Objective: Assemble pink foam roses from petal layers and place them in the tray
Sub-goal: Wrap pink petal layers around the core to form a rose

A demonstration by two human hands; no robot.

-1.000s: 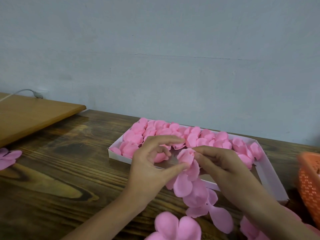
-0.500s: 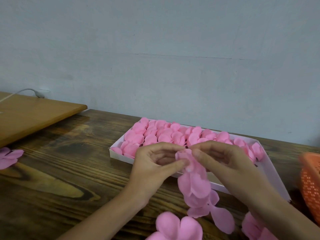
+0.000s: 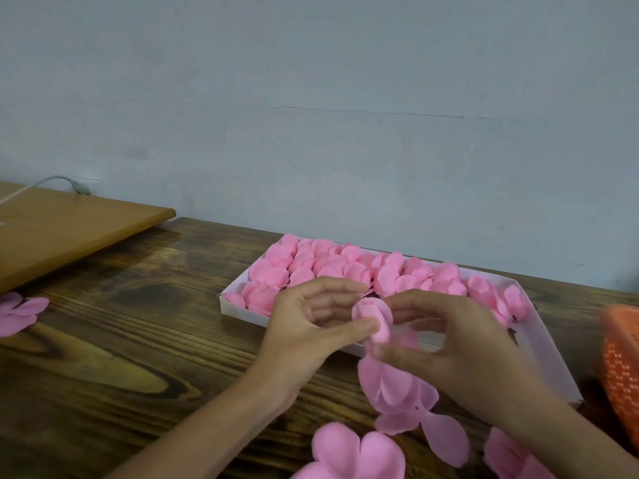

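Across the whole near field, dark wooden table (image 3: 121, 357). On its far left, a pale board (image 3: 69, 236), raised a little above it. Far centre to right, white tray (image 3: 549, 357), packed with roses (image 3: 345, 267) along the far side and the left end, bare along the near right. At the right edge, cut off and blurred, an orange basket (image 3: 622, 357).

Just in front of the tray's near wall, above the table: left hand (image 3: 304, 326) and right hand (image 3: 460, 347), meeting on a bud (image 3: 371, 314). Hanging below the bud and reaching down to the table, petal layers (image 3: 390, 382). Flat on the table at the near edge, a loose layer (image 3: 352, 451); at the far left edge, well apart, one more layer (image 3: 20, 312).

Left fingers curled, thumb pressed to the bud's near left side, forefinger arched over it. Right fingers pinching too: forefinger at the bud's top, thumb low at its base. Blurred there, so exact contact hard to tell.

Against a second ago: bud in much the same place, but right thumb dropped from beside the bud to under it, where the layers hang. Judged from that, wrapping under way, the next layer about to be gathered up round the bud. Rose not yet finished and not yet in the tray; room for it at the bare near right.
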